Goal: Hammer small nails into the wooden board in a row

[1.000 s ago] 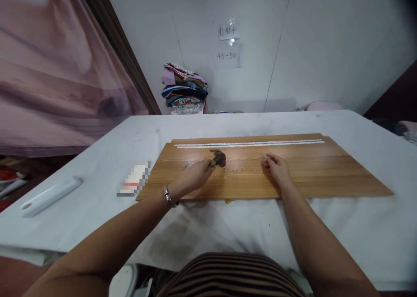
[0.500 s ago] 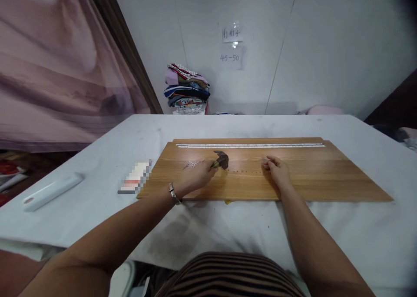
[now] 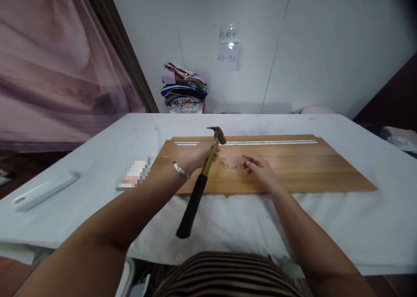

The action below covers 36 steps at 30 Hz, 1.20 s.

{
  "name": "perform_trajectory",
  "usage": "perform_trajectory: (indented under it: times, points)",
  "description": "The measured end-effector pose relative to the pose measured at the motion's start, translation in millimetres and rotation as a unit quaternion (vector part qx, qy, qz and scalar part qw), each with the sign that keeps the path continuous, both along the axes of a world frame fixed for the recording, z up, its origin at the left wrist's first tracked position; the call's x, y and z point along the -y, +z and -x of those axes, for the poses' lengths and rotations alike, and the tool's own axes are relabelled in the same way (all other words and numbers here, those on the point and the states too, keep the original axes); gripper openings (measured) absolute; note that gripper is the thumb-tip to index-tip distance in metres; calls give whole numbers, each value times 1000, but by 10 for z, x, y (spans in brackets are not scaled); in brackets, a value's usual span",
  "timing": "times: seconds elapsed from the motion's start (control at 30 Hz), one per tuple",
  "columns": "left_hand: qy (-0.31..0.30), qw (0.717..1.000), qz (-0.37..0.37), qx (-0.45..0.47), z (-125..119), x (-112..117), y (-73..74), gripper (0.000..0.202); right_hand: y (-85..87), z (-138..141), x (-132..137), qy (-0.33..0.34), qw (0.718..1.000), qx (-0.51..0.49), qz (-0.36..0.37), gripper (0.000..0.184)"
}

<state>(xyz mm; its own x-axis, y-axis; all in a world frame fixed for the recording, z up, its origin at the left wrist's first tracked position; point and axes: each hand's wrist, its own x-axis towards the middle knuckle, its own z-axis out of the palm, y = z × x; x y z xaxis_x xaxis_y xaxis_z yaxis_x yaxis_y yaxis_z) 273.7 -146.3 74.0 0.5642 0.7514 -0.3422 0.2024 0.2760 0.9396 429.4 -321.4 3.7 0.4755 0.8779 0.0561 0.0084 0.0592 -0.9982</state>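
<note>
My left hand (image 3: 197, 155) is closed round the yellow shaft of a hammer (image 3: 202, 178), close under its dark head. The head is lifted above the wooden board (image 3: 293, 168) and the black grip points back toward me. My right hand (image 3: 259, 171) rests on the board beside a row of small nails (image 3: 233, 164), its fingers stretched out toward them with the fingertips close together. Whether a nail is between them is too small to see. A long white strip (image 3: 270, 142) runs along the board's far edge.
The board lies on a table covered by a white cloth (image 3: 325, 218). A white oblong object (image 3: 42, 189) and a blurred small packet (image 3: 133, 179) lie at the left. Folded clothes (image 3: 183, 88) are stacked by the far wall. A pink curtain hangs at the left.
My left hand has lifted the hammer off the board, with the head now raised. My right hand has slid left along the board toward the nail row.
</note>
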Motion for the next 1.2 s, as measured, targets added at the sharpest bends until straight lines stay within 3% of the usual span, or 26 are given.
perform_trajectory:
  times: [0.17, 0.33, 0.5, 0.67, 0.8, 0.93, 1.03, 1.2]
  points:
    - [61, 993, 30, 97, -354, 25, 173, 10, 342, 388, -243, 77, 991, -106, -1, 43]
    - [70, 979, 2, 193, -455, 189, 251, 24, 587, 405, -455, 77, 994, -81, -19, 52]
    - [-22, 980, -60, 186, -226, 310, 258, 32, 647, 313, -385, 128, 989, -76, -21, 33]
    - [-116, 970, -201, 70, 311, 381, 212, 24, 671, 315, -3, 73, 995, -55, -34, 35]
    - [-178, 910, -369, -63, 842, 406, -17, 21, 842, 347, 314, 22, 996, -68, -59, 40]
    - [-232, 844, -469, -115, 1278, 521, -357, 27, 983, 383, 396, -4, 997, -67, -45, 38]
    - [-293, 787, -538, -80, 1592, 636, -638, 27, 860, 400, 367, -8, 998, -60, -16, 33]
    - [-325, 695, -641, -31, 2112, 641, -1121, 33, 423, 446, 435, -6, 996, -47, 76, 31]
